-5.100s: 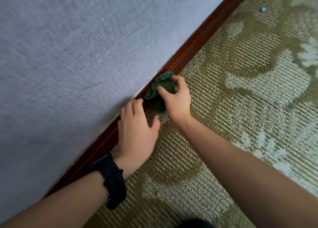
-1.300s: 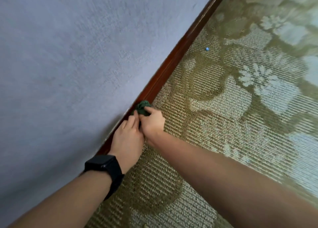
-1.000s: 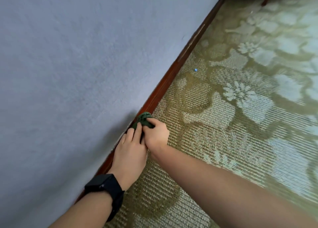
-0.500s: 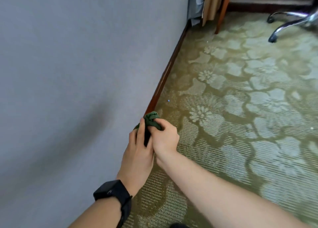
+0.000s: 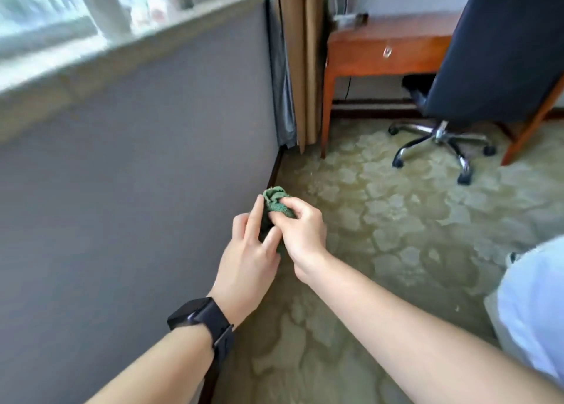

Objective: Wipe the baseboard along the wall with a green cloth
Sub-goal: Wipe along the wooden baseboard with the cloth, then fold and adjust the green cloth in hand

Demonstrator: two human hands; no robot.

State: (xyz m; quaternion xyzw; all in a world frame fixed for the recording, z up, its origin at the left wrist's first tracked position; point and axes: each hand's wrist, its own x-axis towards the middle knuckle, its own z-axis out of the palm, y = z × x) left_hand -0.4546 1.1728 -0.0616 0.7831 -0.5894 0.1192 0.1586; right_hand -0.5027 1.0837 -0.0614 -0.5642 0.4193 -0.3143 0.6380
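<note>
The room is lit by soft daylight from the window [image 5: 61, 9], which is washed out and blurry. Straight lines are bent near the edges.

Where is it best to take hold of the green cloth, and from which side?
Probably at its bunched top, the only part standing free above both hands. The left hand covers the wall side and the right hand pinches the carpet side, so come from above and the far side, closing across the wad.

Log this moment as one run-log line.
both hands bunching green cloth | left hand, right hand | baseboard ahead
</note>
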